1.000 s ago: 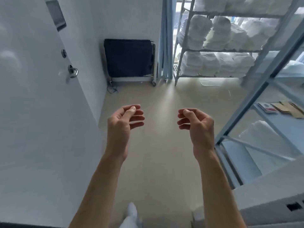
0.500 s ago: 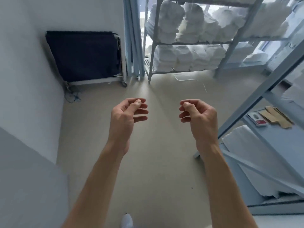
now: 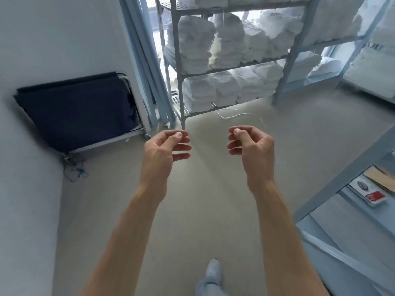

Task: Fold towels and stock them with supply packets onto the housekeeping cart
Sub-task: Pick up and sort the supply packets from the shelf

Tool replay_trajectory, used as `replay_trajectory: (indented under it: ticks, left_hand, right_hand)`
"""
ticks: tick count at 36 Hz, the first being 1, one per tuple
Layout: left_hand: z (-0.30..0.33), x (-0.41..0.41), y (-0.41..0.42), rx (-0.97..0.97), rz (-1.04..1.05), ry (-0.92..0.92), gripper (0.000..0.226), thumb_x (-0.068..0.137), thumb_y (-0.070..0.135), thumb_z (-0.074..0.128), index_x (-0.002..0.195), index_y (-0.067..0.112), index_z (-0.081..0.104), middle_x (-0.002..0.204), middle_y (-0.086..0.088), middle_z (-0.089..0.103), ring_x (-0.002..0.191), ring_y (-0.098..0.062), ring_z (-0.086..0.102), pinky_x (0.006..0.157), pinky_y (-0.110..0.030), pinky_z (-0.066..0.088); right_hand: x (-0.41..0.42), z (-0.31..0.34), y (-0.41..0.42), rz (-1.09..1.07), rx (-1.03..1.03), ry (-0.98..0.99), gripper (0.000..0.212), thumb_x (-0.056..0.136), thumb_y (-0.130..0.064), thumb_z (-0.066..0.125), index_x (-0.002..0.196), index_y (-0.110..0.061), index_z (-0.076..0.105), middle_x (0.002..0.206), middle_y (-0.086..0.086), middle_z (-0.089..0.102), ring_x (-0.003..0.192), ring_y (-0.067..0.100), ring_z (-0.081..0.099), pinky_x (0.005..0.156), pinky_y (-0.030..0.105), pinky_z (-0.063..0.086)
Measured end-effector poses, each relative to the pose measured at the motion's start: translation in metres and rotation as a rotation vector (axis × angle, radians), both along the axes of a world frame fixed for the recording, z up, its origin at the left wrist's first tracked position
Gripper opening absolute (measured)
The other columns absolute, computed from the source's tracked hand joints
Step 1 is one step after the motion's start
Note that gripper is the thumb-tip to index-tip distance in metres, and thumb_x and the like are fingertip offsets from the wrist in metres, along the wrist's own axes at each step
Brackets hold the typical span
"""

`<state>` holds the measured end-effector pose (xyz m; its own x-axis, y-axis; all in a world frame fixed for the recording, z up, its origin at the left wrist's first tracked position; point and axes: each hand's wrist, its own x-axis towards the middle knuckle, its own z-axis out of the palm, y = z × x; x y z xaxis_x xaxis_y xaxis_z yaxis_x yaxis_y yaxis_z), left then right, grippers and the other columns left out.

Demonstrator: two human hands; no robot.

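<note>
A dark navy folded frame [image 3: 79,112] is propped against the left wall, a tangled blue cord [image 3: 77,170] is seen beside it, and a white string [image 3: 232,115] is strewn on the floor.

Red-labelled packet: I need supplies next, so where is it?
Head view, right side: the red-labelled packet lies on the blue shelf, beside tan packets, right of the right hand.

No legible text, not even on the red-labelled packet [image 3: 373,195].

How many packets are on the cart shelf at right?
2 clearly: a red-and-white packet nearest the shelf's front edge and a tan packet behind it. A grey round label between them may be another; the frame edge hides more.
</note>
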<state>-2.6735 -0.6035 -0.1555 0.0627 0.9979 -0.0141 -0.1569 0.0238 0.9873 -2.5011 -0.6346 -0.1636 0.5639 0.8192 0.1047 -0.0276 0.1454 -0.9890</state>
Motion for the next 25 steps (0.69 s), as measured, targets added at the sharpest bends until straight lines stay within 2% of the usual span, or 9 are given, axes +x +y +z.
replay_trajectory:
  ticks: [6,13,20,25]
  left_hand:
    - [0.017,0.072,0.105,0.01,0.012,0.035,0.02,0.1,0.008,0.052,0.097,0.002,0.071,0.086,-0.008,0.071,0.079,-0.02,0.067,0.075,-0.037,0.058]
    - [0.025,0.163,0.21,0.047,-0.049,0.013,0.02,0.1,0.01,0.053,0.094,0.005,0.072,0.088,-0.012,0.071,0.082,-0.023,0.068,0.078,-0.039,0.058]
    - [0.002,0.268,0.301,0.036,-0.251,-0.007,0.02,0.099,0.01,0.053,0.095,0.005,0.072,0.088,-0.011,0.071,0.083,-0.023,0.068,0.075,-0.035,0.058]
    - [-0.023,0.36,0.369,0.011,-0.466,-0.016,0.022,0.099,0.009,0.053,0.088,0.009,0.073,0.083,-0.008,0.072,0.079,-0.02,0.069,0.073,-0.033,0.058]
  right_hand:
    - [0.076,0.023,0.106,0.006,0.053,-0.007,0.018,0.09,-0.012,0.057,0.082,-0.013,0.073,0.068,-0.003,0.068,0.059,0.015,0.062,0.057,0.024,0.051]
    - [0.173,0.025,0.178,-0.113,0.038,-0.019,0.021,0.093,-0.01,0.056,0.081,-0.013,0.072,0.069,-0.001,0.067,0.058,0.015,0.061,0.056,0.023,0.05]
    - [0.256,0.001,0.238,-0.278,-0.02,-0.006,0.022,0.093,-0.009,0.056,0.08,-0.014,0.072,0.068,-0.002,0.068,0.057,0.014,0.062,0.055,0.022,0.051]
    - [0.327,-0.015,0.283,-0.493,-0.028,-0.008,0.021,0.093,-0.007,0.056,0.081,-0.013,0.072,0.066,-0.003,0.067,0.056,0.014,0.06,0.055,0.024,0.051]
